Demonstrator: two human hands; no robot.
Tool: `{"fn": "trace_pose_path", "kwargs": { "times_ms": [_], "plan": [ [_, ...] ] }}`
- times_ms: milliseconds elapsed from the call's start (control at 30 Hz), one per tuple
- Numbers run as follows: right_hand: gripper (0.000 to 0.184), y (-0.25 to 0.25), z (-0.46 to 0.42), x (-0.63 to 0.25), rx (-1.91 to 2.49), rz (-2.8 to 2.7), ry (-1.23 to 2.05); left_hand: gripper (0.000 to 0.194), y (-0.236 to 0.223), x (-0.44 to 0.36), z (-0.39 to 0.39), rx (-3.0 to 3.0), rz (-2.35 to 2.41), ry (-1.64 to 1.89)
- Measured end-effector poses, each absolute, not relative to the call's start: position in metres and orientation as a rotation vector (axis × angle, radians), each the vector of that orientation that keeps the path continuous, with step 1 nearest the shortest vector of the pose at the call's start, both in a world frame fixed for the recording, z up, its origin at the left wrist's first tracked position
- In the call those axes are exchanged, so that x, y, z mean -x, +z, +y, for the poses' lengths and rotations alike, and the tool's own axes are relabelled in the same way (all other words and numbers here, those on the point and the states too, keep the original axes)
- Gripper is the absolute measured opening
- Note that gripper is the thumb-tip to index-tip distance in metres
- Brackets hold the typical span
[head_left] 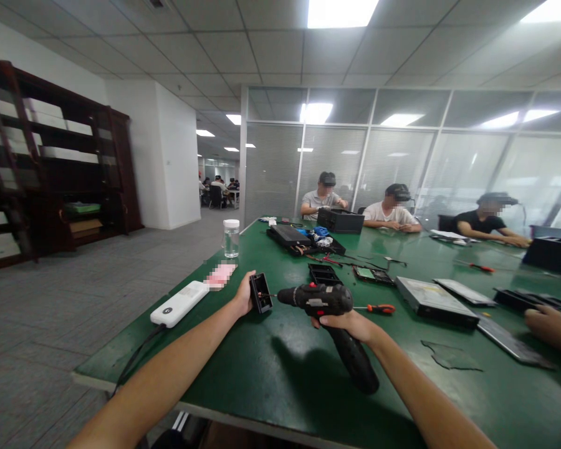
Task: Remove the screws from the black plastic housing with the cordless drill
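Observation:
My left hand grips a small black box-like plastic part by its left side and tilts it, open face toward the drill. In my right hand is a black cordless drill, its handle slanting down to the right. The thin bit points left and reaches into the box part; whether it touches a screw is too small to tell. Behind the drill lies another black plastic frame. A screwdriver with a red and black handle rests just right of the drill.
To my left are a white power bank-like device with a cable and a clear jar. A metal disc drive and a glass shard lie right. Another person's hand is at the right edge; several people sit across the green table.

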State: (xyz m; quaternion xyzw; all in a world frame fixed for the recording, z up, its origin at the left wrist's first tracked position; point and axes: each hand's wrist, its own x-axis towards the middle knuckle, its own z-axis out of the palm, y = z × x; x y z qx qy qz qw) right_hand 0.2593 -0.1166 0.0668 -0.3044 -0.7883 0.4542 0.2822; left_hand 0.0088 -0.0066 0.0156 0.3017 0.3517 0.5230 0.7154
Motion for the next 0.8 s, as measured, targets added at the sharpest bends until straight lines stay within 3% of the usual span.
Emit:
{"fn": "trace_pose_path", "kwargs": {
  "times_ms": [800],
  "plan": [
    [0.027,0.0641,-0.1136,-0.2613,0.779,-2.123,1.219,0.034,0.0078,-0.0057,0.0014,-0.713,0.738,1.149]
  ]
}}
